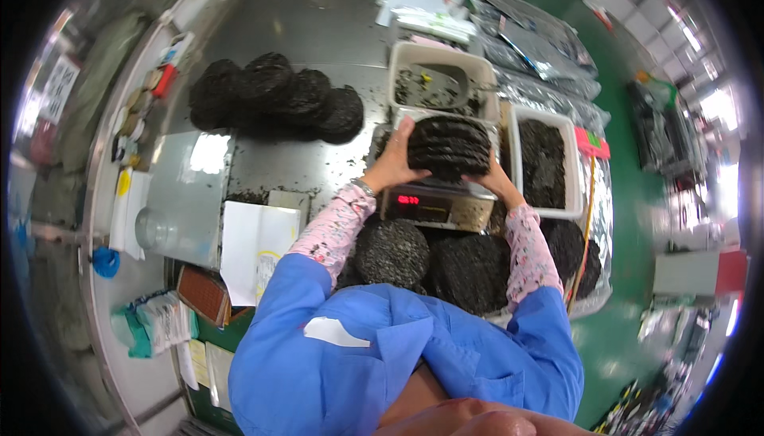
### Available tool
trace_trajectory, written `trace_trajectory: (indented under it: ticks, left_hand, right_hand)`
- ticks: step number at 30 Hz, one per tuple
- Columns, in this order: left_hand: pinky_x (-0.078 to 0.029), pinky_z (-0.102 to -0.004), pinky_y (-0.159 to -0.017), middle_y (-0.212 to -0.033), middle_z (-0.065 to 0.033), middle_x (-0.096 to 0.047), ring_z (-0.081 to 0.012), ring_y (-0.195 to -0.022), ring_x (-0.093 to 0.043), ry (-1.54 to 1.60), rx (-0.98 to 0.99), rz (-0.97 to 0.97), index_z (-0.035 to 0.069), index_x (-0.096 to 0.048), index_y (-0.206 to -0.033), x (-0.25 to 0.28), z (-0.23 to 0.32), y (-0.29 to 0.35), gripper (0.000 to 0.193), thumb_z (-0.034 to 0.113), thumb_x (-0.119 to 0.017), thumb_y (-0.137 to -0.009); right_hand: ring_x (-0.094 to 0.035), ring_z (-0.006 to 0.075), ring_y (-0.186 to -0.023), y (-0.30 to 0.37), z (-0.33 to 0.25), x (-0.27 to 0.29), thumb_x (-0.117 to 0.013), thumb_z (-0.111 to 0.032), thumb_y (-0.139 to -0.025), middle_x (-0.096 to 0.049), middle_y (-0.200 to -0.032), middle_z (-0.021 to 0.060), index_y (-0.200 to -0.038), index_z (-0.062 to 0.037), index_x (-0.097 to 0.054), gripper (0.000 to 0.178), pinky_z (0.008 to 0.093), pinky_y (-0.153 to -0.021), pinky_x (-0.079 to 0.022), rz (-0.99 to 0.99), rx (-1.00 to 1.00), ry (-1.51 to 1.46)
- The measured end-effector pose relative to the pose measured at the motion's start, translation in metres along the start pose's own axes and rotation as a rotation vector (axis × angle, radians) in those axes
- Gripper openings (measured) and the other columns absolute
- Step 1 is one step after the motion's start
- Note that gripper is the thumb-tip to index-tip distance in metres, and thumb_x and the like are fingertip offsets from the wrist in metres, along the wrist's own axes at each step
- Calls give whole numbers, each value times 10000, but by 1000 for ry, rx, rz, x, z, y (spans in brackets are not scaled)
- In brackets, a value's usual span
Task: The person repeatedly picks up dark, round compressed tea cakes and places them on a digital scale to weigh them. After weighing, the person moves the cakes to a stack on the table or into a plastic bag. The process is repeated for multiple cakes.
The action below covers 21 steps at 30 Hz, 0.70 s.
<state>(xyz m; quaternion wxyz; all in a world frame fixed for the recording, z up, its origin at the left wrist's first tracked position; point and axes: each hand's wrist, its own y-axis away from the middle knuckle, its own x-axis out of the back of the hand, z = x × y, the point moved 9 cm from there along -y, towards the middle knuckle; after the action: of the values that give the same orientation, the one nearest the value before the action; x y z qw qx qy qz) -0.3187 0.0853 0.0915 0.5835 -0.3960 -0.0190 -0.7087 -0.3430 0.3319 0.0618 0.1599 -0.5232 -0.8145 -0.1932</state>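
Observation:
Between my two hands is a stack of black, rough round cakes that look like dried seaweed (450, 145). My left hand (394, 159) presses against its left side, with the thumb at the near edge. On the opposite side my right hand (499, 183) grips the stack, its fingers partly hidden. Directly beneath is a weighing scale (434, 207) with a lit red display facing me. Whether the stack rests fully on the scale's pan, I cannot tell. Nearer my body lie more round black cakes (391, 253), close to my forearms.
Several piles of black cakes (274, 89) stand on the metal table (278, 22) at the left. A white bin (395, 78) with a scoop and crumbs sits behind the scale; another white bin (573, 177) holds black pieces at the right. White papers (253, 237) lie at the left.

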Motion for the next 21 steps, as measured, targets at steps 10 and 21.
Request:
trace_trajectory:
  ticks: [10, 21]
  left_hand:
    - [-394, -378, -1043, -1288, -152, -484, -257, -1204, -493, 458, 280, 154, 6, -331, -1366, 49, -19, 8, 898, 272, -875, -703]
    - [-519, -299, -738, -1020, -20, -695, -147, -914, -662, 1105, 588, 1023, 90, -694, -1068, 360, -254, 48, 367, 267, -814, -770]
  right_hand:
    - [-318, 256, -1400, 1, -68, -3, -767, -36, -784, -295, -1536, 146, -1569, -130, -54, 1064, 370, -1118, -300, 70, 69, -409]
    - [-295, 302, -1437, 174, -107, 49, -525, -220, -992, -242, -1572, 167, -1548, -84, -188, 664, 394, -1145, -280, 521, -43, -332]
